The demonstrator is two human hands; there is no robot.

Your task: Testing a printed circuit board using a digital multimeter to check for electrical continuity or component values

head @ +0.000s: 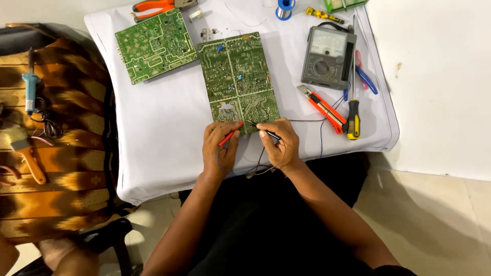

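A long green circuit board (238,76) lies solder side up on the white-covered table (163,128). My left hand (219,149) holds a red test probe (230,134) with its tip at the board's near edge. My right hand (279,142) grips a black test probe (263,130), its tip also on that near edge, close to the red one. Thin leads run from the probes across the cloth toward a grey analog multimeter (328,57) at the right.
A second green board (154,45) lies at the back left. Orange pliers (153,6), a solder spool (285,8), an orange utility knife (323,108), a yellow-handled screwdriver (353,117) and blue-handled cutters (366,76) ring the boards. A soldering iron (30,84) and brush (26,156) rest on patterned cloth at left.
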